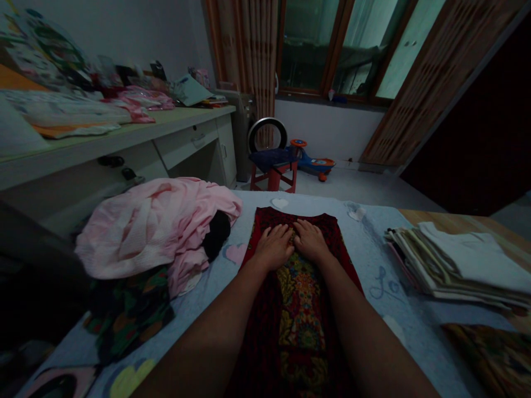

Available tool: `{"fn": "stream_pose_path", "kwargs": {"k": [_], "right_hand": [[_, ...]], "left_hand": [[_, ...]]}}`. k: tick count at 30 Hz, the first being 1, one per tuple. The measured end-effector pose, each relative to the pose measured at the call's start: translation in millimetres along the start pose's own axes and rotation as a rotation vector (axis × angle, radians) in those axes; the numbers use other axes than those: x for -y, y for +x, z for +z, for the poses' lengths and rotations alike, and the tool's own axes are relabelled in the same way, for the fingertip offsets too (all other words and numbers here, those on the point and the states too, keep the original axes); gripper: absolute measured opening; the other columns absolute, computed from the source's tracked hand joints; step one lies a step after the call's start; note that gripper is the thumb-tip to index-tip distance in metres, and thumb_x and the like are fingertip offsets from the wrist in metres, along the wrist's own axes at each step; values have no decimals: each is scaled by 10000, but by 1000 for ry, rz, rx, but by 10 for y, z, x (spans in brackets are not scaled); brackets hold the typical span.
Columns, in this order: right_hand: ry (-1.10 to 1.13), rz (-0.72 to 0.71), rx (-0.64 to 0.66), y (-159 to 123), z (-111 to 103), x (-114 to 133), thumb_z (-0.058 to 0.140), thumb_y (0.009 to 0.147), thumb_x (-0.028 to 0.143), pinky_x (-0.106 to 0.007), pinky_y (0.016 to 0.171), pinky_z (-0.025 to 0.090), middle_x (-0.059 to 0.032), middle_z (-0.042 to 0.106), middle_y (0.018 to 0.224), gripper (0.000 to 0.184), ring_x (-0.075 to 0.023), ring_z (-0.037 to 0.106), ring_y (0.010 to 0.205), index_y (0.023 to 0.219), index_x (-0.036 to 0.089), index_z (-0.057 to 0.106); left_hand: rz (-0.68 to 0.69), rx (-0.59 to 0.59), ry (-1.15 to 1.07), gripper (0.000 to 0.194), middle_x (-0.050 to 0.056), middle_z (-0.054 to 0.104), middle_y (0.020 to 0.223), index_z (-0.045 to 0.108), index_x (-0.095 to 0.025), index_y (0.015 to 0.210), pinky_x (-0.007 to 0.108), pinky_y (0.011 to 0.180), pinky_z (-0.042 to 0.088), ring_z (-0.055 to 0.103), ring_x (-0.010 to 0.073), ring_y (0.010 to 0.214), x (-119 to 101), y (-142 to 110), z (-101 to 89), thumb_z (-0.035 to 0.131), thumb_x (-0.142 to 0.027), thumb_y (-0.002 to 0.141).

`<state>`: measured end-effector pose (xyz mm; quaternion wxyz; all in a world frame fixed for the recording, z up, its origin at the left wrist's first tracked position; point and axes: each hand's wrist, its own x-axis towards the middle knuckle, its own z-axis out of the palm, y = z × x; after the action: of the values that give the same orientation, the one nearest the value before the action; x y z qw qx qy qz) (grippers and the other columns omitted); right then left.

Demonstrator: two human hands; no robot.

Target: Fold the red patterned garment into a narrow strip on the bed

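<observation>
From my head camera, I see the left hand [274, 247] and right hand [311, 240] lying flat, open and just apart, clamped on nothing, on the top of a dark red patterned garment [301, 309]. It is spread on a pale blue bedsheet [373, 260], with a crumpled pink cloth [153, 226] to its left and a stack of folded clothes [456, 260] to its right.

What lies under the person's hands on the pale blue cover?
The left hand and right hand rest flat on a dark red patterned garment spread on a pale blue sheet. The hands hide the cloth beneath them; the garment hides the sheet below it.
</observation>
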<state>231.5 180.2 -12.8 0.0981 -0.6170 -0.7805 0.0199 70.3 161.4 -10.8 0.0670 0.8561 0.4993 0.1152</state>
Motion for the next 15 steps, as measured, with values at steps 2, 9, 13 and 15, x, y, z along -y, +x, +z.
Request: {"fn": "stream_pose_path", "kwargs": {"k": [2, 9, 13, 15], "right_hand": [[-7, 2, 26, 12, 4, 3, 391, 896, 255, -464, 1149, 224, -75, 366, 1549, 540, -250, 309, 1422, 1429, 189, 449], [68, -21, 22, 66, 2, -53, 449, 868, 270, -454, 1154, 228, -89, 376, 1541, 552, -267, 307, 1421, 1410, 168, 477], [105, -33, -158, 67, -51, -122, 502, 847, 249, -365, 1109, 312, -122, 531, 1401, 463, -236, 438, 1298, 1286, 127, 585], [69, 56, -238, 51, -87, -143, 488, 861, 226, -370, 1050, 366, -117, 605, 1287, 384, -248, 499, 1197, 1207, 153, 636]], "left_hand": [[-1, -1, 3, 526, 67, 365, 1558, 407, -231, 1434, 505, 1189, 206, 298, 238, 1444, -1, -1, 3, 413, -412, 940], [-4, 11, 10, 528, 65, 360, 1561, 417, -219, 1428, 499, 1191, 208, 303, 239, 1442, -23, 0, -30, 427, -407, 935], [0, 28, 3, 541, 66, 346, 1568, 406, -213, 1437, 504, 1191, 204, 290, 242, 1448, -22, -1, -52, 417, -418, 937], [1, 30, 3, 547, 64, 342, 1570, 397, -221, 1442, 502, 1191, 206, 284, 242, 1450, -15, -3, -53, 419, -427, 936]]}}
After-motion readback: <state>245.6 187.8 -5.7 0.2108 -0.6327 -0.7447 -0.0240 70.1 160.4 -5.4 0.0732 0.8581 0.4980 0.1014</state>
